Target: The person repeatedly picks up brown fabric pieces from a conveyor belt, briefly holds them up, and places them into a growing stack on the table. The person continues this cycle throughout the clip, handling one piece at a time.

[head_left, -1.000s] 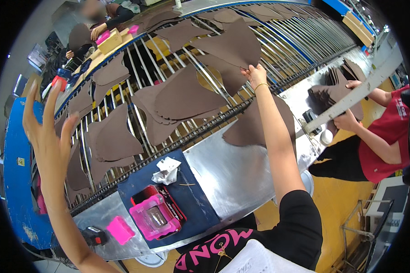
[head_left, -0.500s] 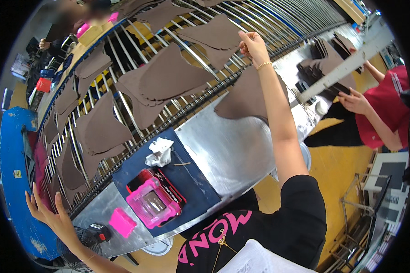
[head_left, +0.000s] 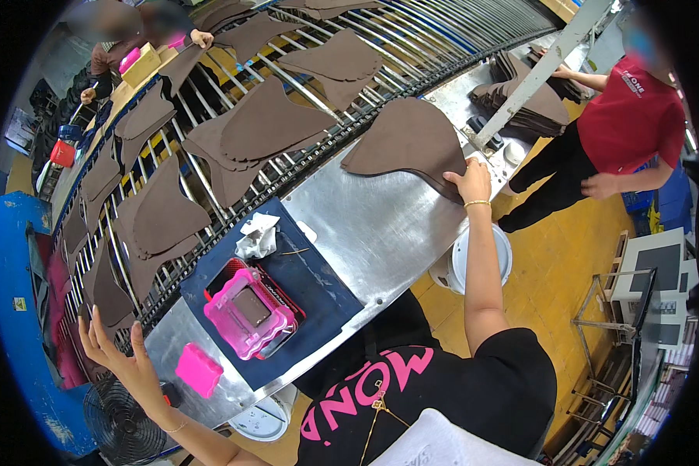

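On the bare metal table, at the edge of the roller conveyor, lies a stack of brown cut pieces (head_left: 412, 144), flat and curved in outline. My right hand (head_left: 471, 182) grips this stack at its near right edge, thumb on top; the other fingers are partly hidden. Over at the left, my left hand (head_left: 124, 361) hangs in the air with fingers spread and holds nothing. It is near the conveyor's end, where more brown pieces (head_left: 105, 287) lie overlapped on the metal rods (head_left: 221, 182).
A dark blue mat (head_left: 326, 287) bears a pink plastic box (head_left: 248, 314) and crumpled white paper (head_left: 257, 236). A pink lid (head_left: 199, 370) lies beside it. A black fan (head_left: 124, 419) stands below my left hand. Co-workers stand at the right (head_left: 629, 116) and far left (head_left: 105, 54).
My right hand has come back from above the conveyor to the stack's edge. My left hand has shifted slightly right. At the far left, a co-worker's hand now holds a brown piece.
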The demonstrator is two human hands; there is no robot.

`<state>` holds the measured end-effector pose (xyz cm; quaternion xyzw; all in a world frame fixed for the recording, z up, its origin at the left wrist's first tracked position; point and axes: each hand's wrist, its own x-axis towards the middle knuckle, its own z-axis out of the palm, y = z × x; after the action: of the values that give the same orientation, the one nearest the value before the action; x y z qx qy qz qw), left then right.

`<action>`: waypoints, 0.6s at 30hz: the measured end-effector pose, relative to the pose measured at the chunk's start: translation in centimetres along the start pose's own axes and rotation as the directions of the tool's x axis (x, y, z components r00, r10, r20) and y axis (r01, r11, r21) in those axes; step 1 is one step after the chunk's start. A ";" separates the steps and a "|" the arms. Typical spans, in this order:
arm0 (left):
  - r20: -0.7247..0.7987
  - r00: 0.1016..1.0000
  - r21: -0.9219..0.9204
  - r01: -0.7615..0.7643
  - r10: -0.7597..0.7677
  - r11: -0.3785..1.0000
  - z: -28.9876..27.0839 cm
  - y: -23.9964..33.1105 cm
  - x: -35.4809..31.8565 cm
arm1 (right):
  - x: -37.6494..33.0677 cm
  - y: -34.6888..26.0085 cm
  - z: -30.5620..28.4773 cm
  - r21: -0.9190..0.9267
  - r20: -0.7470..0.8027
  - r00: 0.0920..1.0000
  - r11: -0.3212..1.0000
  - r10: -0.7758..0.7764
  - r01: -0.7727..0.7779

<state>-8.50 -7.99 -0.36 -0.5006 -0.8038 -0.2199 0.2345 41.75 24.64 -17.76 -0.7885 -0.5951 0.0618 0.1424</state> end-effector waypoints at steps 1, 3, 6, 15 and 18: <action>0.011 1.000 -0.032 0.024 -0.023 0.999 0.1 0.3 -0.4 | -0.2 -0.2 -0.2 -0.029 -0.026 0.999 0.999 -0.036 0.035; 0.039 0.997 -0.128 0.066 -0.061 0.990 0.2 0.0 -1.3 | -0.9 -0.8 -0.5 -0.052 -0.020 0.997 0.996 -0.074 0.073; 0.070 0.995 -0.176 0.083 -0.072 0.981 0.3 0.2 -2.1 | -0.7 -1.8 -2.2 0.075 -0.067 0.967 0.965 -0.247 0.252; -0.003 0.997 -0.657 0.059 -0.081 0.752 4.0 4.8 0.0 | -10.3 -16.7 -15.8 0.874 -0.136 0.780 0.296 -0.610 0.384; 0.371 0.927 -0.884 0.372 -0.060 0.281 3.4 5.0 0.2 | -13.2 -20.1 -15.6 0.982 0.031 0.659 0.147 -0.752 0.121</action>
<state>-4.56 -3.83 -2.30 -0.4513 -0.6058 -0.6078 -0.2449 23.65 14.68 2.09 -0.2737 -0.6675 0.5580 0.4102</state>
